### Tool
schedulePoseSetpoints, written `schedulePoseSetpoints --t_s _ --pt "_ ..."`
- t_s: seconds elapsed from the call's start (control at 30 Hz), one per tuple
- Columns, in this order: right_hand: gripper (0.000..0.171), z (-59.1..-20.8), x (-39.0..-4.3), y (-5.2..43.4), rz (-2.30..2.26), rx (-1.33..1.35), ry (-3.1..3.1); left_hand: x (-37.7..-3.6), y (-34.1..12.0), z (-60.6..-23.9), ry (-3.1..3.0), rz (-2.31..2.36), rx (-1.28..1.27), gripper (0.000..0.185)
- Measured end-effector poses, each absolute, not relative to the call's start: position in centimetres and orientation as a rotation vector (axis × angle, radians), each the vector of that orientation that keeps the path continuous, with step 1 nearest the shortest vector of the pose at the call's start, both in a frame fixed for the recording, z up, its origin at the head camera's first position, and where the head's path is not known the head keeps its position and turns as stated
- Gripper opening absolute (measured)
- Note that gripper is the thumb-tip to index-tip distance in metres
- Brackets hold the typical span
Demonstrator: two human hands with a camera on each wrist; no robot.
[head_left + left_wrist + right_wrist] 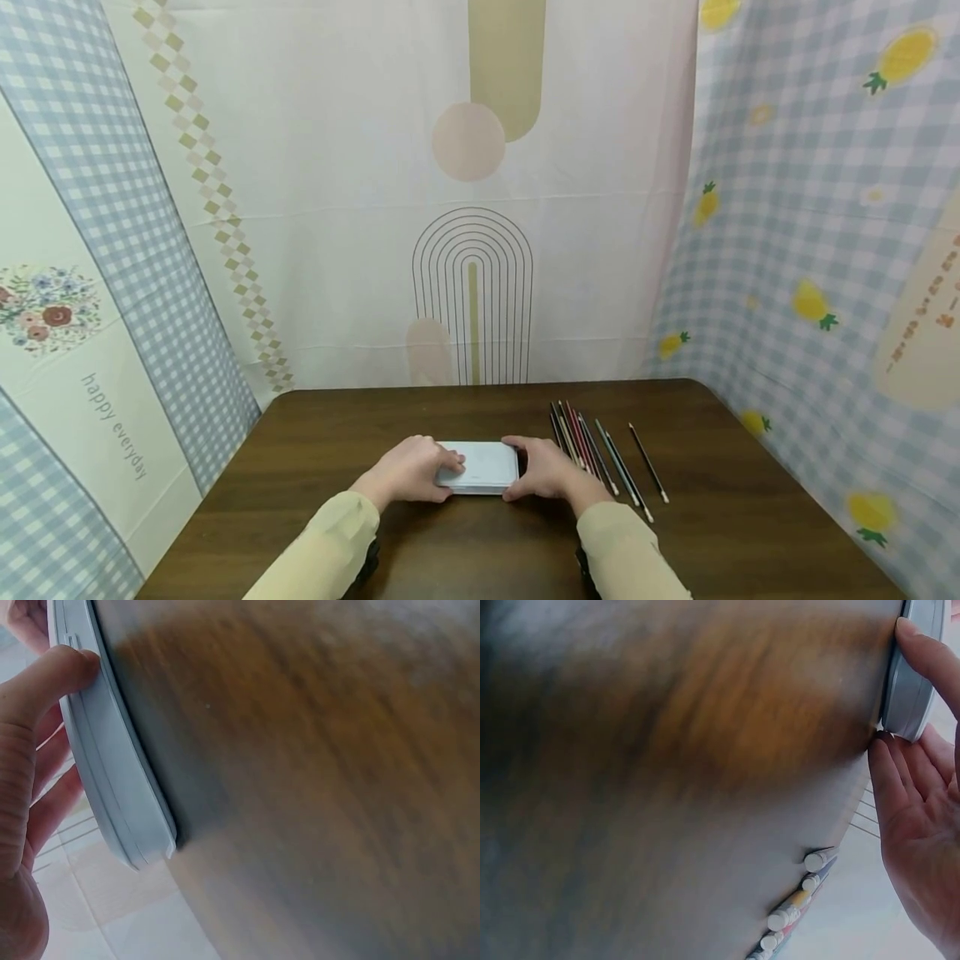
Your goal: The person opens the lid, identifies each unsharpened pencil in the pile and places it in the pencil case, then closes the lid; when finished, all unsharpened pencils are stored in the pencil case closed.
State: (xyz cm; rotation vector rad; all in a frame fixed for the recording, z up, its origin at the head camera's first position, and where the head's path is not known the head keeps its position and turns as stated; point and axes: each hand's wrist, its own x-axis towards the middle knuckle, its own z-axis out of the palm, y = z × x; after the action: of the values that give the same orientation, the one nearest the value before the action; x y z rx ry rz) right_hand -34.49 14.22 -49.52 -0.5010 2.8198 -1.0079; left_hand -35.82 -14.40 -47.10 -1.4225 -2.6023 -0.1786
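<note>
On the far left hangs a checked blue curtain (150, 250) with a flower print and the words "happy everyday"; a cream backdrop (420, 250) with arches fills the middle behind the table (337, 417). On the dark wooden table, our left hand (408, 473) grips the left end of a flat white tin (483, 465), thumb curled over its edge and fingers wrapped under the near side. The tin lies flat on the wood, close to our edge of the table and about midway across it. Our right hand (546, 473) holds the tin's right end the same way, fingers bent around the corner. Just right of that hand lies a row of coloured pencils (592, 454), fanned out with their points away from us; the nearest ones run right beside the right wrist, while one dark pencil (648, 462) lies a little apart on the right. Beyond them hangs a checked curtain with yellow pineapples (810, 250).

The left wrist view shows what the head view cannot: the tin's rim (112, 772) has a seam running along its side, with the thumb (45, 682) pressed on it. The right wrist view shows the fingertip (922, 652) on the tin's rounded corner (907, 697) and the pencils' blunt ends (802, 892) near the palm; the wood there is blurred.
</note>
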Motion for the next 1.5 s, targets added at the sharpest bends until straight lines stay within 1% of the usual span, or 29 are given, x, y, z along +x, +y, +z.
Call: schedulePoseSetpoints --t_s 0.53,0.83,1.13,1.5 --pt "0.091 -48.85 -34.25 14.16 -0.991 -0.48 2.822 -35.66 -13.96 -46.98 -2.59 -0.08 -1.382 0.029" --pt "0.091 -48.79 -34.23 14.13 -0.983 -0.469 2.824 -35.67 -13.86 -46.89 -2.599 -0.064 -1.377 0.03" --pt "0.091 -48.89 -34.25 14.07 -0.98 -0.457 2.814 -35.56 -13.76 -47.11 -2.552 -0.021 -1.393 0.022" --pt "0.091 -49.01 -34.15 14.0 -0.997 -0.49 2.829 -35.53 -13.79 -47.02 -2.541 -0.068 -1.386 0.019"
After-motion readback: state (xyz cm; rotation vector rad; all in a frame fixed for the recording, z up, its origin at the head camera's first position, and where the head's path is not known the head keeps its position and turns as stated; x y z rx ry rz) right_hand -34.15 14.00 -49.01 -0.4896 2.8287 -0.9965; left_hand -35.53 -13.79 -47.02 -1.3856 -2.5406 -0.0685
